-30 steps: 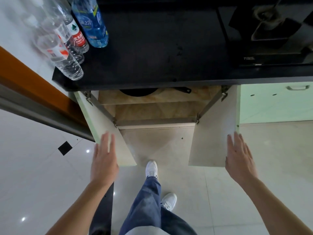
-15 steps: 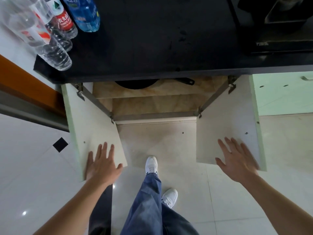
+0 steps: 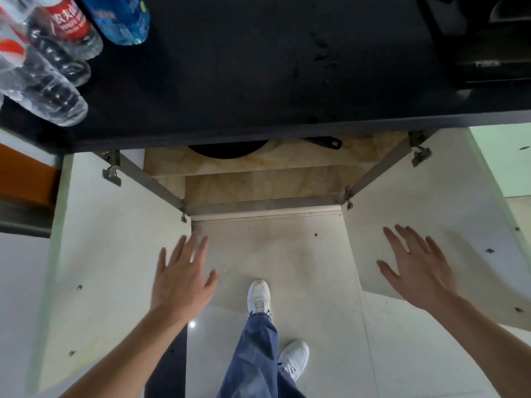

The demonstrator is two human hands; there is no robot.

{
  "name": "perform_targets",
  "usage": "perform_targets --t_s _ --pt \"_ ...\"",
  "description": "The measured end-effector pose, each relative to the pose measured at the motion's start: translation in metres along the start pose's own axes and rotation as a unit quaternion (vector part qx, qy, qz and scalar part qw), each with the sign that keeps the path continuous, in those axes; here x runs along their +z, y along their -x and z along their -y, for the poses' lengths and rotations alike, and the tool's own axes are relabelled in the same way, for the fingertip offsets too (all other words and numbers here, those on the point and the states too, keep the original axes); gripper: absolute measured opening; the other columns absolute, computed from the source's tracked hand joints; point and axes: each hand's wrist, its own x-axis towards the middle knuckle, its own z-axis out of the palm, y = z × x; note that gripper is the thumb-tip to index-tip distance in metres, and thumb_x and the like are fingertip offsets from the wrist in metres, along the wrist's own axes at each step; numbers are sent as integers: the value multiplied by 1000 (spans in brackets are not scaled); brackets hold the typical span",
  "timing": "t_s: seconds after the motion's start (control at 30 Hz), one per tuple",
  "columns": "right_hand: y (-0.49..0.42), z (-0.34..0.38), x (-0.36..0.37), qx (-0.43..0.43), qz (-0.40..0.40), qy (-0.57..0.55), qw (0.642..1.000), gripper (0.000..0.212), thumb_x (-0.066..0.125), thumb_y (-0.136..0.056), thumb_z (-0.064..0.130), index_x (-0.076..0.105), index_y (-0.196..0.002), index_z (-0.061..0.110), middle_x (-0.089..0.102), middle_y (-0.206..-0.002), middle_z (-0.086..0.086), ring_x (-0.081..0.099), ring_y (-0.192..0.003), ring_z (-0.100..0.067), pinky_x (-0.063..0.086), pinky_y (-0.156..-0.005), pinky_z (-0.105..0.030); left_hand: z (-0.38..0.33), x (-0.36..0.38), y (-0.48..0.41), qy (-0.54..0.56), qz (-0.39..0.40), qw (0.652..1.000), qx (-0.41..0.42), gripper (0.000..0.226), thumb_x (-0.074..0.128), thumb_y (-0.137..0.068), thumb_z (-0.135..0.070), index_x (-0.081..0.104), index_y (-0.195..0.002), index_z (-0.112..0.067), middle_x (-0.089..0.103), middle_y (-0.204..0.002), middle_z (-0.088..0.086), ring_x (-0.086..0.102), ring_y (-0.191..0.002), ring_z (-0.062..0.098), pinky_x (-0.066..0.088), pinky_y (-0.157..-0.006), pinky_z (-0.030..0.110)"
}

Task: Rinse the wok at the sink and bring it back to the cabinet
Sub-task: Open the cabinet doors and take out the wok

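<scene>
The wok (image 3: pixel 227 149) was seen mostly hidden on the cabinet shelf (image 3: pixel 287 163) under the desk (image 3: pixel 258 67), upper centre. It was judged heavy and rigid, best taken by its handle (image 3: pixel 324 142). The left hand (image 3: pixel 184 280) and right hand (image 3: pixel 416 271) were held spread, fingers straight, empty

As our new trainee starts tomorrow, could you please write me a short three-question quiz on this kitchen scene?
1. True or false: the wok lies inside the cabinet, and neither the left hand nor the right hand holds it.
2. Where are the water bottles? A: on the floor. B: on the black countertop, at its left end. C: inside the cabinet.
3. Fill in: the left door and the right door both stand ____.
Key: 1 true; 2 B; 3 open.
</scene>
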Motion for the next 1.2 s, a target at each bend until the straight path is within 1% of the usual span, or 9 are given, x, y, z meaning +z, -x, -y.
perform_targets --t_s 0.17,0.23,0.43,0.6,0.73,0.9,1.0,1.1,1.2 --pt "-62 36 -19 -2 -77 -52 996 69 49 -94 49 29 -151 16 38 -156 -13 35 -145 -31 27 -120 -49 -61 -11 -72 4 -89 987 136 62 48 -92 -42 38 -148 -17 39 -155 3 39 -140 24 32 -115 47" --pt "-91 50 -22 -10 -118 -86 989 68 47 -93 48 33 -149 12 43 -151 -18 42 -139 -36 34 -117 -52 -78 -14 -105 -12 -119 977 179 61 52 -89 -39 43 -144 -15 43 -152 5 45 -134 26 36 -110 46" --pt "-163 70 -8 -52 -189 -163 967 69 35 -93 49 32 -150 10 47 -145 -21 56 -122 -40 51 -100 -53 -129 -6 -208 6 -161 959 231 69 62 -76 -29 46 -142 -16 43 -149 9 42 -135 31 37 -109 50" --pt "-224 72 -10 -72 -266 -180 944 67 39 -97 48 26 -152 12 49 -141 -20 56 -121 -37 56 -93 -52 -159 -1 -268 53 -202 953 222 84 65 -74 -21 32 -150 -14 31 -157 11 32 -143 34 27 -117 49" --pt "-261 76 -13 -94 -267 -171 944 67 36 -99 50 28 -153 13 51 -141 -18 58 -121 -35 56 -91 -50 -184 11 -288 70 -197 955 212 94 67 -75 -19 17 -155 -15 16 -163 10 21 -148 30 16 -121 50" --pt "-280 86 -11 -92 -266 -158 947 49 52 -102 30 44 -144 6 54 -137 -25 55 -123 -40 54 -96 -50 -188 25 -295 98 -176 961 192 95 64 -78 -17 11 -156 -18 5 -166 6 20 -149 26 21 -120 46" --pt "-275 91 -12 -88 -254 -170 948 38 51 -102 26 52 -133 5 58 -128 -22 61 -112 -35 56 -90 -43 -184 32 -287 100 -176 960 194 92 62 -81 -19 8 -156 -18 2 -166 5 16 -150 24 22 -120 47" --pt "-253 100 -8 -82 -234 -202 947 39 53 -101 29 53 -132 5 59 -126 -18 66 -98 -30 59 -76 -38 -178 37 -272 113 -171 960 190 82 57 -91 -26 9 -157 -20 1 -166 3 12 -152 22 24 -119 49" --pt "-225 111 5 -73 -234 -278 929 36 57 -99 27 57 -127 4 62 -121 -16 66 -81 -23 62 -73 -35 -173 47 -252 187 -163 950 190 71 51 -96 -28 13 -156 -25 5 -166 0 12 -152 18 27 -119 46"
